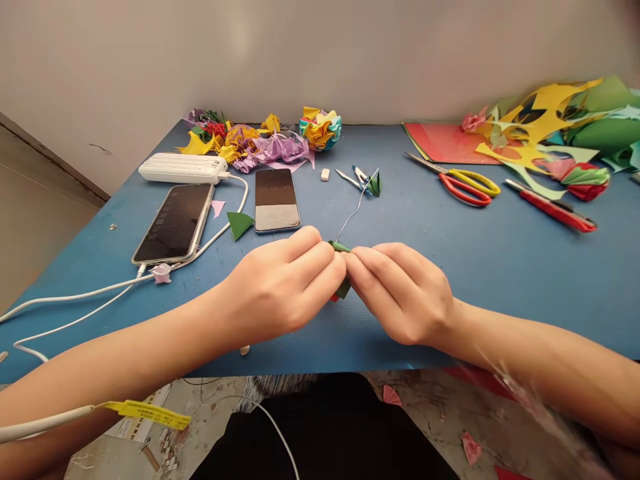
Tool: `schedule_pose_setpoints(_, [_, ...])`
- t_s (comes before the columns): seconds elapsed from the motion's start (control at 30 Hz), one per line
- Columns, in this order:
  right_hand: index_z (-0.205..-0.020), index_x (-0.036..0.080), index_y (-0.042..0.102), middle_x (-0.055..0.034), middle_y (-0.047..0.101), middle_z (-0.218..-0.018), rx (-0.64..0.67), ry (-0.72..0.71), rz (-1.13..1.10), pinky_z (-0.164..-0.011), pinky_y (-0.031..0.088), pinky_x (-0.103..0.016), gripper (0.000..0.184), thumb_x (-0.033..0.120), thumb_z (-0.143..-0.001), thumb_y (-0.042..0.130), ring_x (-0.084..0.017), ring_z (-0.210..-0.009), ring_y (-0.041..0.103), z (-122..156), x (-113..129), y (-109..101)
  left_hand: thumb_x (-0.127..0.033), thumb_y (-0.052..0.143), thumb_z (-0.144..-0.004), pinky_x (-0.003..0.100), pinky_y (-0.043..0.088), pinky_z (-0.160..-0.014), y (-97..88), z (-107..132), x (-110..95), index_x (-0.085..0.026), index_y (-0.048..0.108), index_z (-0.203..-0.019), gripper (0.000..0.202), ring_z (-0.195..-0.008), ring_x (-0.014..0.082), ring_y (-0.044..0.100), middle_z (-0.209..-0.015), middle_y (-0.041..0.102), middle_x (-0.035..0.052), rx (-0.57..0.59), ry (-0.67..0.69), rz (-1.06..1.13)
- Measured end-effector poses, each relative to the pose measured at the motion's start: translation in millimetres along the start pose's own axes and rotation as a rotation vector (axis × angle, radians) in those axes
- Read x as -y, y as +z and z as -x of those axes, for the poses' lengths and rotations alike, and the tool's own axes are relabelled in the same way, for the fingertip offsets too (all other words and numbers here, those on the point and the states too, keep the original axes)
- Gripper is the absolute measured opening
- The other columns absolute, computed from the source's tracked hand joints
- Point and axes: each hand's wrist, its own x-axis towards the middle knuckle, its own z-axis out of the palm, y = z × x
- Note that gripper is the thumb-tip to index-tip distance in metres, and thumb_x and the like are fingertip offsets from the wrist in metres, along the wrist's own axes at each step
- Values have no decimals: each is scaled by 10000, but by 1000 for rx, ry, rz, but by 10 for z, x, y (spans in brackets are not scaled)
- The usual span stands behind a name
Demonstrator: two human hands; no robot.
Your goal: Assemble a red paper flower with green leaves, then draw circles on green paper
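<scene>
Make the two hands the middle of a clock. At about 10:30, a phone (277,203) has dim numbers on its dark screen; the last part looks like 00:49. At 10, a white power bank (183,168) has small gray print, too tiny to read. At 8, a yellow tag (150,413) has tiny writing that I can't read.

The left hand (285,283) and right hand (407,293) both pinch the green paper (342,247) in their fingertips, over the blue table (500,280). It is dark green and rolled thin on top. A thin, bendy silver wire (354,213) sticks out toward 1. A red bit (335,299) peeks out near 6. Fingers hide the rest.
</scene>
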Motion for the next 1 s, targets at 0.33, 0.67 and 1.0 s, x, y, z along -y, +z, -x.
schedule_pose_setpoints(0.33, [-924, 130, 593, -66, 614, -731, 38, 63, -210, -565, 475, -308, 115, 131, -809, 598, -163, -676, 543, -26, -37, -82, -125, 461, -882, 318, 438, -573, 1, 19, 58, -174, 554, -784, 143, -625, 148, 505, -687, 542, 21, 35, 76, 75])
schedule_pose_setpoints(0.67, [-940, 45, 611, -134, 648, -795, 12, 15, -151, -561, 484, -331, 148, 83, -800, 579, -190, -696, 553, -45, -7, -99, -97, 489, -849, 306, 426, -570, 5, 1, -75, -167, 536, -708, 164, -621, 150, 488, -638, 506, 22, 5, -74, -5])
schedule_pose_setpoints(1.0, [-883, 84, 619, -95, 633, -719, 32, 56, -271, -553, 480, -317, 87, 77, -813, 568, -169, -660, 531, -54, -59, -162, -102, 498, -849, 314, 426, -562, -2, 0, -47, -164, 538, -773, 107, -635, 153, 514, -677, 538, 26, -5, 53, 29])
